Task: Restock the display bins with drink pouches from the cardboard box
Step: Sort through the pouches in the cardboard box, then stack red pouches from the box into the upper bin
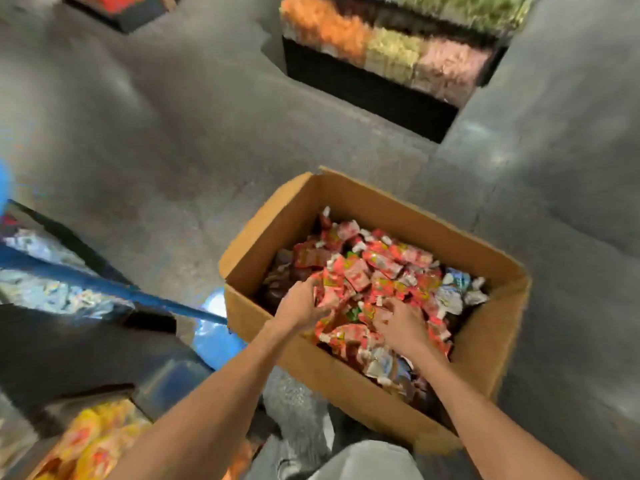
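Observation:
An open cardboard box (349, 382) stands on the grey floor in front of me, heaped with several red drink pouches (377, 268) and a few pale blue ones (453, 289) at its right end. Both my hands are inside the box. My left hand (303, 304) curls round a bunch of red pouches near the box's left side. My right hand (398, 325) lies fingers-down in the pile, gripping red pouches near the middle. The display bin (41, 362) at my left holds yellow and orange pouches (93, 441).
A black display stand (367, 88) with orange, green and pink packets stands across the aisle at the top. Blue and silver packets (52, 289) fill a bin at the far left. My grey trouser legs (346, 459) are below the box. Bare concrete floor lies between the box and the far stand.

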The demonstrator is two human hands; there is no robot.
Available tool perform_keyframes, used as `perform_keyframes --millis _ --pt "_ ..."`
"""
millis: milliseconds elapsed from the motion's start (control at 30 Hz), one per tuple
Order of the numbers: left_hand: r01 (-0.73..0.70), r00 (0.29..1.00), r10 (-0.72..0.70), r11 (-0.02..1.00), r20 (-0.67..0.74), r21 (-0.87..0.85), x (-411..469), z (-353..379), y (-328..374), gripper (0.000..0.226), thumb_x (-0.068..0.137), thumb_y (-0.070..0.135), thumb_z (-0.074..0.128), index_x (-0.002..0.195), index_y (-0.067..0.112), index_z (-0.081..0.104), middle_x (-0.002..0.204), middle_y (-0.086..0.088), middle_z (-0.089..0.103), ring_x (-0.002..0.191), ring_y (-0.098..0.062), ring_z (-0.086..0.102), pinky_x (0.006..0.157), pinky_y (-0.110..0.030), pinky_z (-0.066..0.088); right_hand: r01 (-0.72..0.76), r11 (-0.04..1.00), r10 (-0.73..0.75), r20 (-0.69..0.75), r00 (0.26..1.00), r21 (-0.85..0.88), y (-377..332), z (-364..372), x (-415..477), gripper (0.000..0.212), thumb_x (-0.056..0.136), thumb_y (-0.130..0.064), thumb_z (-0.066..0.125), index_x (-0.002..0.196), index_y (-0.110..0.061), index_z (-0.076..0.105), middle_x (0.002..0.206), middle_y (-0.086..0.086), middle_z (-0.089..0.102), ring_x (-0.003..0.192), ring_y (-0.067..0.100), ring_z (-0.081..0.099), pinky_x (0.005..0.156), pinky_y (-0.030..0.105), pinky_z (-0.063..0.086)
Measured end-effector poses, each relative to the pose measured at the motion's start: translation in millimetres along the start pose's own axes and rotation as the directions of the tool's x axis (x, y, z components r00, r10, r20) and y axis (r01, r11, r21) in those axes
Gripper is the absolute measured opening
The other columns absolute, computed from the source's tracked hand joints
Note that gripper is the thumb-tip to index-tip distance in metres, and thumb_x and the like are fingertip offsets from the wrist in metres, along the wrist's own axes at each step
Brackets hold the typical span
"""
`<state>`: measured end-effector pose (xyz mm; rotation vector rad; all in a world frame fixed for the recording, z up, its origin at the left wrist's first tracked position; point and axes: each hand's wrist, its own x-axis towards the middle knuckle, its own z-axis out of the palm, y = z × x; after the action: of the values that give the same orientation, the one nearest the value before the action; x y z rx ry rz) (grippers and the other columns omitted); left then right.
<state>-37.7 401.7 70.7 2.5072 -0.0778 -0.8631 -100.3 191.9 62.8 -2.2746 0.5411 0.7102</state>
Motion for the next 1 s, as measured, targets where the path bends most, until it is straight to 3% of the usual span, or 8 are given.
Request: perform_keyframes --millis 100,200,333,467,667,833,933,1000 --pt "0.116 0.993 -0.113 0.992 0.042 -0.049 45 20 1 0.081 0.083 0.043 0.075 0.146 0.012 0.034 0.135 -0.018 0.046 0.125 -0.036 0.047 0.100 -0.041 0.040 -0.033 0.999 0.036 0.063 0.997 -0.043 3 3 54 0.071 0.096 -0.039 0.060 0.155 -0.017 0.028 0.157 0.005 0.036 0.141 0.027 0.039 0.110 0.039 0.039" --pt "0.165 0.985 -0.162 0.985 0.054 -0.057 82 39 -7 0.091 0.079 0.051 0.075 0.150 0.018 0.029 0.140 -0.018 0.042 0.129 -0.038 0.043 0.103 -0.043 0.039 -0.007 0.994 0.015 0.078 0.997 -0.106 3 12 105 0.074 0.094 -0.034 0.063 0.155 -0.016 0.025 0.157 0.007 0.035 0.141 0.029 0.038 0.111 0.040 0.038" --pt "0.194 0.975 -0.209 0.965 0.075 0.176 115 63 -18 0.107 0.073 0.070 0.070 0.155 0.024 0.018 0.152 -0.018 0.029 0.138 -0.038 0.032 0.111 -0.048 0.033 0.056 0.985 -0.043 0.085 0.996 -0.161 2 30 151 0.067 0.096 -0.032 0.061 0.153 -0.016 0.029 0.153 0.010 0.038 0.142 0.029 0.034 0.115 0.041 0.031" --pt "0.205 0.967 -0.230 0.957 0.106 0.206 133 77 -23 0.115 0.065 0.070 0.077 0.152 0.024 0.019 0.138 -0.017 0.038 0.128 -0.036 0.041 0.104 -0.047 0.040 0.055 0.975 -0.052 0.016 0.998 -0.214 -3 50 174 0.064 0.094 -0.046 0.059 0.149 -0.021 0.036 0.144 0.012 0.040 0.135 0.031 0.031 0.110 0.041 0.031" --pt "0.089 0.993 -0.106 0.962 0.050 0.257 126 83 -26 0.062 0.084 0.055 0.070 0.131 0.018 0.054 0.126 -0.010 0.040 0.116 -0.028 0.045 0.097 -0.037 0.044 0.047 0.982 -0.043 0.028 0.999 -0.181 -13 60 179 0.076 0.075 -0.074 0.065 0.131 -0.028 0.042 0.131 0.012 0.032 0.115 0.032 0.044 0.089 0.041 0.046" --pt "0.177 0.978 -0.189 0.976 0.088 0.129 126 73 -21 0.042 0.083 0.042 0.077 0.107 0.011 0.064 0.117 -0.005 0.041 0.091 -0.022 0.058 0.078 -0.029 0.046 -0.008 0.985 0.009 0.003 1.000 -0.170 -34 75 177 0.077 0.075 -0.060 0.077 0.135 -0.026 0.043 0.144 0.017 0.019 0.116 0.043 0.046 0.086 0.044 0.050" --pt "0.254 0.959 -0.265 0.960 0.097 0.115 129 64 -27 0.047 0.074 0.048 0.082 0.087 0.006 0.066 0.115 -0.004 0.044 0.082 -0.017 0.053 0.071 -0.029 0.044 -0.058 0.987 0.056 -0.018 0.998 -0.147 -44 84 174 0.061 0.087 -0.042 0.073 0.139 -0.025 0.045 0.155 0.021 0.006 0.131 0.046 0.034 0.095 0.045 0.046" --pt "0.280 0.955 -0.286 0.957 0.080 0.072 125 59 -31 0.052 0.070 0.049 0.085 0.089 0.006 0.063 0.110 -0.003 0.047 0.086 -0.020 0.056 0.072 -0.030 0.044 -0.062 0.988 0.060 -0.019 0.998 -0.139 -45 87 171 0.051 0.095 -0.031 0.065 0.142 -0.023 0.048 0.160 0.020 -0.003 0.142 0.047 0.021 0.103 0.048 0.042"
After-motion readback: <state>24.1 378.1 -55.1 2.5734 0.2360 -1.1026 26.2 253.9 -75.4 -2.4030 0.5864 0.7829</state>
